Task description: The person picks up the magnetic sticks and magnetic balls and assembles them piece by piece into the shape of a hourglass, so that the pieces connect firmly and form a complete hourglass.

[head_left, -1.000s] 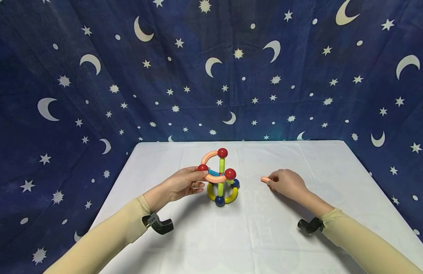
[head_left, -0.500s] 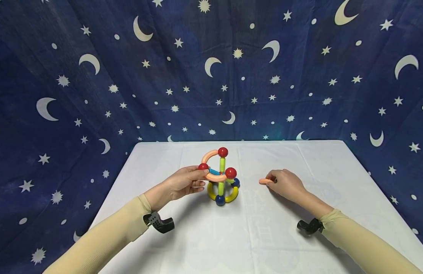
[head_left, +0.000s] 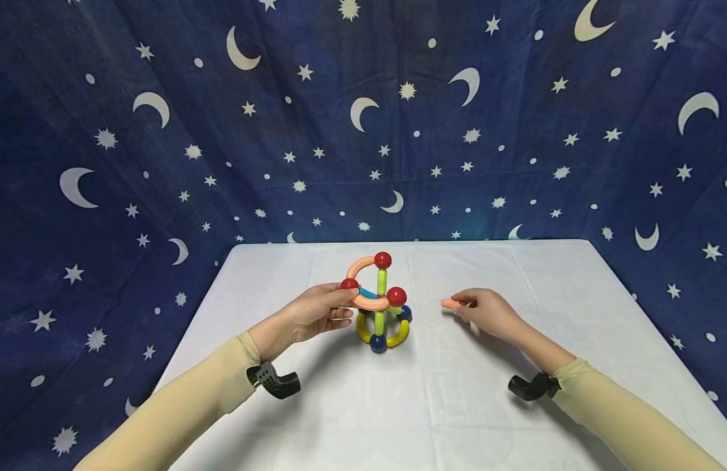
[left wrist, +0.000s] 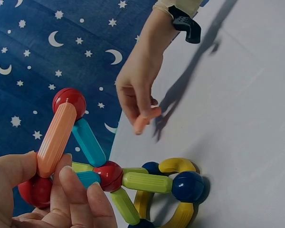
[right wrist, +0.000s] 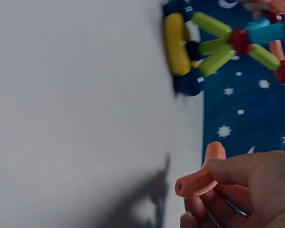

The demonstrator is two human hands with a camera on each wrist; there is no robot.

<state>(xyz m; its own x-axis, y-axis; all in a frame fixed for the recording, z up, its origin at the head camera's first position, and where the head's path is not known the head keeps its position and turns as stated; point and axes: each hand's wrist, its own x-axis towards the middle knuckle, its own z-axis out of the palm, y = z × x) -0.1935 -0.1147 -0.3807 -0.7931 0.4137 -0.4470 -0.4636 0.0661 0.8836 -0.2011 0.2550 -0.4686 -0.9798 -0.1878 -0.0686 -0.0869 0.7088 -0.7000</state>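
A structure of magnetic sticks and balls stands mid-table: a ring of yellow curved sticks (head_left: pixel 398 335) and dark blue balls (left wrist: pixel 187 186) below, lime green sticks (left wrist: pixel 147 182) meeting at a central red ball (left wrist: pixel 108 176), and blue sticks (left wrist: pixel 89 142) above. At its upper left my left hand (head_left: pixel 316 314) pinches an orange curved stick (left wrist: pixel 58 140) beside a red ball (left wrist: pixel 35 191). To the right of the structure, my right hand (head_left: pixel 489 311) pinches a loose orange curved stick (right wrist: pixel 199 178) between thumb and fingers, held above the table and apart from the structure.
The table (head_left: pixel 457 405) has a white cloth. A dark blue curtain (head_left: pixel 316 131) with moons and stars hangs behind and along the sides. Each wrist wears a black camera mount, one on the left wrist (head_left: pixel 275 381) and one on the right wrist (head_left: pixel 532 386).
My right hand has shifted slightly left and up, and its fingers have turned the loose orange curved stick. The left hand and the structure stay nearly in place.
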